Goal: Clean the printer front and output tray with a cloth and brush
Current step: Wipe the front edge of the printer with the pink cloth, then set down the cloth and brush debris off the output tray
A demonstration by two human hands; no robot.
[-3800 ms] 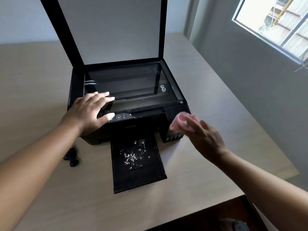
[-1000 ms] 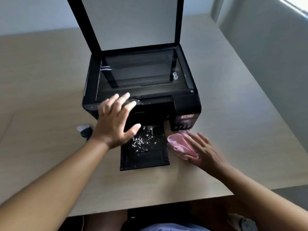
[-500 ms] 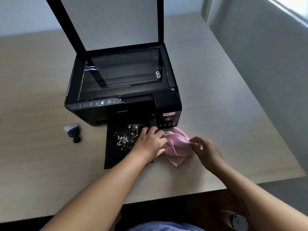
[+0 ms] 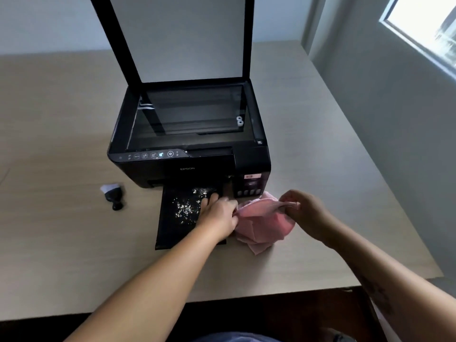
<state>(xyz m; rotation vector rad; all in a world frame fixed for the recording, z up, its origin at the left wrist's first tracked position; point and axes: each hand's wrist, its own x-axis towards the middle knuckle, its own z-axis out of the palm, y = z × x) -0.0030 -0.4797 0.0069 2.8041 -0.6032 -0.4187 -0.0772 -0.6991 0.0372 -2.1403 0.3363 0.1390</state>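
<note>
Both hands pinch the pink cloth (image 4: 261,218) by its top edge, left hand (image 4: 218,214) over the output tray (image 4: 172,233), right hand (image 4: 306,213) beside the printer (image 4: 187,166). Brush (image 4: 112,193) lies apart. Risk: hanging cloth sweeps white crumbs (image 4: 187,203) onto the table (image 4: 61,230).

Both hands (image 4: 218,214) (image 4: 307,213) pinched shut; forearms extended forward.

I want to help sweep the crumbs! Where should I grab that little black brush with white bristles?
Grab the small black brush by its black knobbed handle, coming from the near side. It lies flat on the beige table, its white bristles pointing away, the handle end nearest you.
</note>
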